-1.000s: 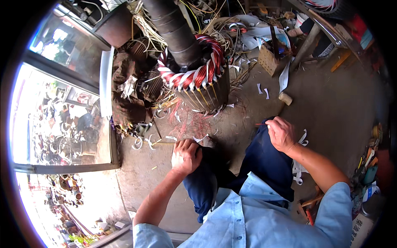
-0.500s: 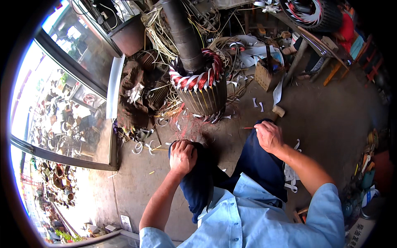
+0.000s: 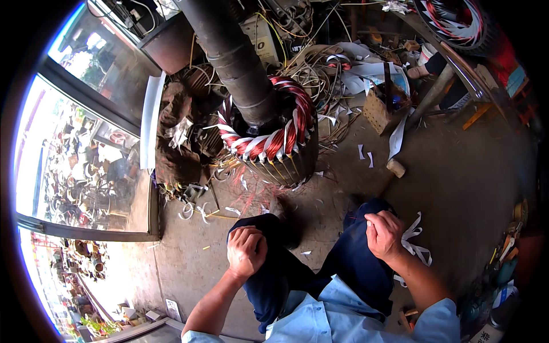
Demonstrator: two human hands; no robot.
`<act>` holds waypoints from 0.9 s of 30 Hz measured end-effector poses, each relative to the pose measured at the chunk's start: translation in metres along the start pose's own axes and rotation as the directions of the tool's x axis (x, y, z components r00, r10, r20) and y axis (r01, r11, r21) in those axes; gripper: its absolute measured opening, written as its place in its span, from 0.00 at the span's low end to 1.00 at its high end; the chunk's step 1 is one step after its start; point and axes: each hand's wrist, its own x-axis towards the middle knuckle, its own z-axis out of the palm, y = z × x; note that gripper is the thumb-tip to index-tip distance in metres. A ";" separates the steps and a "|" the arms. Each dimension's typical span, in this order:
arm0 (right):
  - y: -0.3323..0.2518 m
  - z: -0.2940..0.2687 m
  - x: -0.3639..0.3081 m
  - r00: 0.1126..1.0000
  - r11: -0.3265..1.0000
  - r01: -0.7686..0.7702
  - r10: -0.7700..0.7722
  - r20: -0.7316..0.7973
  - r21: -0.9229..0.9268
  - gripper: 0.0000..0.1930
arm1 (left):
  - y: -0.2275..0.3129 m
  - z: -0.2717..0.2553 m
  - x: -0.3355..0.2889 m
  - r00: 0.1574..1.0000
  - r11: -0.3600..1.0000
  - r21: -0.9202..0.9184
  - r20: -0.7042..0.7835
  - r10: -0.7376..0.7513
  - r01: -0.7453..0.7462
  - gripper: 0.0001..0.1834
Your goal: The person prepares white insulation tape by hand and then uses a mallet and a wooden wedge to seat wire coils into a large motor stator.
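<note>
My left hand [image 3: 247, 250] rests on my left knee, its fingers curled in and its palm side hidden. Over my right knee, my right hand [image 3: 384, 233] is closed in a pinch on a thin red stick [image 3: 353, 216], of which only a short dim end shows. On the floor beyond my knees stands a motor stator [image 3: 291, 167] with a ribbed grey-brown body. Around its top runs a ring of red wire windings [image 3: 294, 136] bound with white tape. A thick dark shaft [image 3: 231, 60] rises from the middle of the ring. Neither hand touches the stator.
A mallet [image 3: 396, 167] lies right of the stator, near white paper strips [image 3: 369, 159]. White tape [image 3: 420, 251] trails beside my right knee. Loose wires [image 3: 314, 63] and scraps are heaped behind. A bench with another wound stator [image 3: 454, 26] stands far right; a glass door [image 3: 103, 177] is left.
The view has shifted, and the stator appears larger. My right hand has turned, so less of the red stick shows. My left hand stays on the knee, its fingers more curled.
</note>
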 end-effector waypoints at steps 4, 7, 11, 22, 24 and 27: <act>0.006 -0.003 0.005 1.000 1.000 0.012 -0.012 0.015 0.028 0.08 | 0.002 0.004 0.010 1.000 0.999 -0.050 0.017 -0.006 0.007 0.09; 0.009 -0.005 0.005 0.999 0.999 0.027 -0.028 0.035 0.026 0.09 | 0.007 0.008 0.017 1.000 0.998 -0.065 0.022 -0.005 0.006 0.10; 0.013 -0.004 0.005 0.998 0.999 0.026 -0.028 0.054 0.032 0.10 | 0.008 0.013 0.024 0.999 0.996 -0.088 0.035 0.013 -0.010 0.10; 0.025 -0.007 0.008 0.997 0.998 0.001 -0.006 0.071 0.066 0.12 | 0.008 0.019 0.041 0.996 0.992 -0.121 0.090 -0.017 0.028 0.08; 0.030 -0.009 0.009 0.998 0.998 0.004 -0.008 0.065 0.058 0.11 | 0.009 0.022 0.043 0.996 0.991 -0.128 0.084 -0.015 0.026 0.08; 0.034 -0.011 0.008 0.998 0.999 0.010 -0.012 0.062 0.040 0.10 | 0.012 0.023 0.047 0.996 0.993 -0.117 0.086 -0.001 0.011 0.10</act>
